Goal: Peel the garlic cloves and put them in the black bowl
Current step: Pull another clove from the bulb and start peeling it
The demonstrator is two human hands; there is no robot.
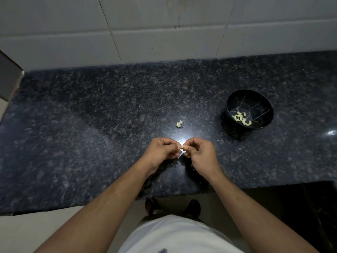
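My left hand [161, 149] and my right hand [197, 152] meet over the middle of the dark granite counter, fingertips pinched together on one small pale garlic clove [182, 147]. Most of the clove is hidden by my fingers. A black bowl [259, 99] with thin light crack-like lines stands to the right and further back, about a hand's length away. Several peeled, yellowish cloves [241, 118] lie at its bottom. A scrap of garlic remains with papery skin [179, 123] lies on the counter just beyond my hands.
The speckled granite counter [91, 125] runs left to right, backed by a white tiled wall [164, 33]. Its front edge is close to my body. A grey object [8, 79] juts in at the far left. Small skin flakes [192, 167] lie under my hands.
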